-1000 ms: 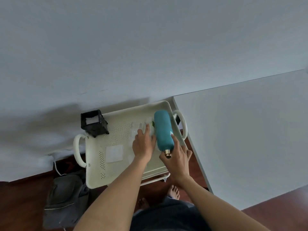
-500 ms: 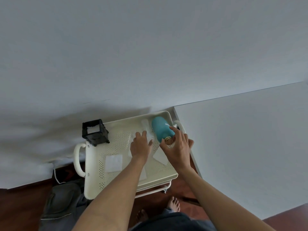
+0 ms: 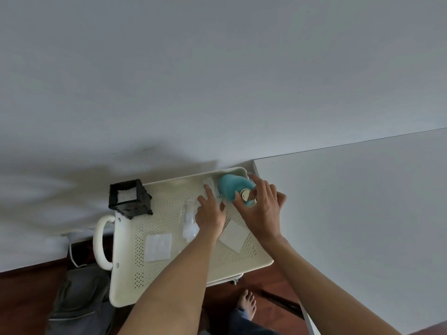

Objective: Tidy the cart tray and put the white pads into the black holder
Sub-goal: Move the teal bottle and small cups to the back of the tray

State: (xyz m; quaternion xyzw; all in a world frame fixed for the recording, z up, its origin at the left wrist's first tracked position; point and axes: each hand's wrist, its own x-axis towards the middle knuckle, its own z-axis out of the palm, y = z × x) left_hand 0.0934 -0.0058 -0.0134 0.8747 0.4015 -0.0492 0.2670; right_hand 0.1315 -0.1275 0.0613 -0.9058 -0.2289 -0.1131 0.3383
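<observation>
While most of the tidying looks unfinished, the square black lattice-sided holder (image 3: 129, 198) at the far left corner of the cream perforated metal cart tray (image 3: 125, 281) already shows something white inside, apparently a pad. Just left of the tray, its rounded tubular handle (image 3: 101, 241) curves outward, smooth and glossy. Further right, one thin white square pad (image 3: 158, 247) lies flat and untouched on the punched surface, soft and fibrous-looking. Beside it sits a crumpled clear plastic wrapper (image 3: 189, 222), translucent and hard to outline. The left hand (image 3: 210, 211) rests palm down on the tray floor next, fingers spread and loose; it seems to press on something pale, but whether it grips anything cannot be told. A second white square pad (image 3: 234, 235) lies tilted between the two wrists. On the right, the right hand (image 3: 262, 209) curls its fingers around the neck of a matte teal cylindrical bottle (image 3: 231, 188) with a shiny metal cap (image 3: 246, 195), which stands nearly upright in the tray's far right corner. By the look of it, at least two pads remain to be gathered into the holder, and the wrapper needs clearing.
</observation>
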